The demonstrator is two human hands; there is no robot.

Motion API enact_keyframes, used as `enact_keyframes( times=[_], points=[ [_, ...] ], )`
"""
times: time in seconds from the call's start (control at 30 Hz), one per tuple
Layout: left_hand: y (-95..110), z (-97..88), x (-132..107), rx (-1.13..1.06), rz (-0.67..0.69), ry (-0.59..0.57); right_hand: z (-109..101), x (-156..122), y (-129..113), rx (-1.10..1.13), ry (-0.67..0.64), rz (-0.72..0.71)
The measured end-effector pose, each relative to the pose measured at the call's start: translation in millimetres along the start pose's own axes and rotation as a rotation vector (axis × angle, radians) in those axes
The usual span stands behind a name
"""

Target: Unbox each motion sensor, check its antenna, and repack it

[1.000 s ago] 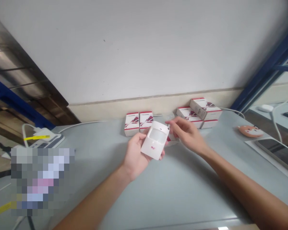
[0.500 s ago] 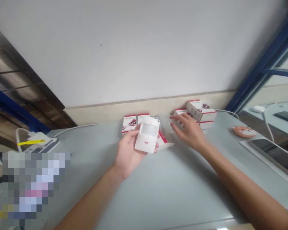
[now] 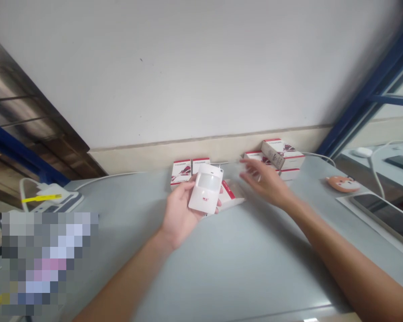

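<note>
**Person cradling white motion sensor above the bench**

The left hand (image 3: pixel 179 208) is cradling a white PIR motion sensor (image 3: pixel 205 188) over the bench (image 3: pixel 242 268); the right hand (image 3: pixel 266 183) is hovering open, well apart from the left, near the stacked red-and-white cartons (image 3: pixel 282 154); the shallow grip could let the sensor slip; a careless sweep of the right hand could topple the stack or knock the low-lying carton (image 3: pixel 231 196) just beside the sensor.
</note>
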State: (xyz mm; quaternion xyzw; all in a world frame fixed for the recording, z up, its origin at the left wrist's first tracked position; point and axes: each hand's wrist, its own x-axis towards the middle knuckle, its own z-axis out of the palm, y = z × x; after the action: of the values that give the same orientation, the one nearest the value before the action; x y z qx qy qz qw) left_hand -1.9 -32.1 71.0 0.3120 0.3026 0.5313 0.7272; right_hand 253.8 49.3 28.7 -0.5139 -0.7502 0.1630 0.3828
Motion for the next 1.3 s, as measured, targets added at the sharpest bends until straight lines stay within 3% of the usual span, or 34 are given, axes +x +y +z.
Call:
enact_keyframes(
  times=[0.13,0.23,0.33,0.43,0.67,0.93,1.1,1.3],
  points=[
    [0,0.3,-2,0.039,-0.009,-0.008,-20,9,-2,0.459,0.215,0.107],
    [0,2.2,-3,0.049,-0.021,-0.017,-32,14,4,0.772,0.211,0.161],
    [-3,3.7,-3,0.051,-0.036,-0.026,-36,16,10,0.917,0.183,0.233],
    [-5,3.9,-3,0.073,-0.063,-0.039,-34,17,11,0.939,0.210,0.262],
    [-7,4.2,-5,0.126,-0.168,-0.186,-29,13,0,0.936,0.195,0.290],
    [-11,6.0,-5,0.172,-0.217,-0.187,-25,11,-11,1.116,0.046,0.366],
    [-12,2.4,-4,0.180,-0.236,-0.231,-24,11,-8,0.995,-0.001,0.326],
    [-11,7.3,-6,0.182,-0.187,-0.187,-23,10,-13,0.934,-0.046,0.302]
  ],
)
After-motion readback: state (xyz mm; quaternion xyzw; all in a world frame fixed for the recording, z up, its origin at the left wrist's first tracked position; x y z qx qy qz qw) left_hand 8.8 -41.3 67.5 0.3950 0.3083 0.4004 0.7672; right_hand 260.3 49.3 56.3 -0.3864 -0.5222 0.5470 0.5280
